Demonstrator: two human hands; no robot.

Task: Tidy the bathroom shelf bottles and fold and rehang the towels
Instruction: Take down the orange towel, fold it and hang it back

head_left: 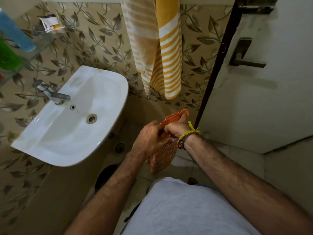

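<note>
Room: bathroom, walls in beige tile (pixel 94 39) with a grey-brown leaf-and-vine pattern. White door (pixel 264 102) at right, dark frame, dark metal lever handle (pixel 243 55). Floor (pixel 211 150) pale tile; round metal floor drain (pixel 120 147) just below the basin's edge.

White ceramic wash basin (pixel 55 141) on the left wall. Chrome tap (pixel 56 95) at its back, overflow hole and drain opening in the bowl. Bowl holds nothing visible.

Glass shelf (pixel 39 50) upper left, above the basin. On it: blue bottle (pixel 16 31), green bottle (pixel 8 55) just beside it, and a small white crumpled sachet (pixel 50 22) further along the shelf, apart from the bottles. A sliver of something red at the frame edge below; cannot identify.

Yellow-and-white striped towel (pixel 169 53) hangs down the wall between basin and door, draped in two overlapping layers, the paler layer to the left.

Hands: both meet in front of the body, over the floor. Left hand (pixel 150 138) and right hand (pixel 176 128) each grip an orange striped cloth (pixel 165 155), fingers curled into the fabric; one corner sticks up past the right hand, the rest hangs bunched beneath. Thread bands (pixel 188 134) on the right wrist. Grey shirt (pixel 183 209) at bottom of view.
</note>
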